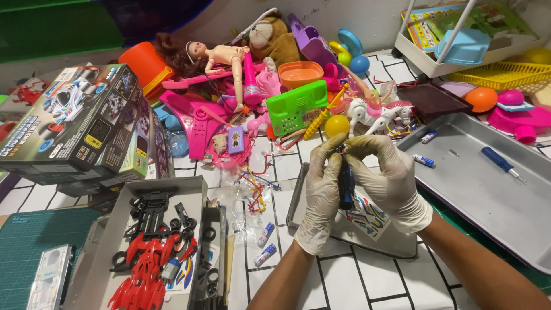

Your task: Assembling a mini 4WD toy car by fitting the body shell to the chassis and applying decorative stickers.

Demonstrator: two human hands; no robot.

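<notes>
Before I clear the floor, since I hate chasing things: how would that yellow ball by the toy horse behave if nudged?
The yellow ball looks round and smooth, so it would probably roll at a light touch. It seems like hollow plastic, likely light for its size. The white toy horse and green toy beside it might stop it quickly.

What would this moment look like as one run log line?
left hand: gripping dark blue part | right hand: pinching its top | beneath: small tray with sticker sheet | right: large tray, screwdriver

head view, steeply downward, close over hands (359,178)
</notes>
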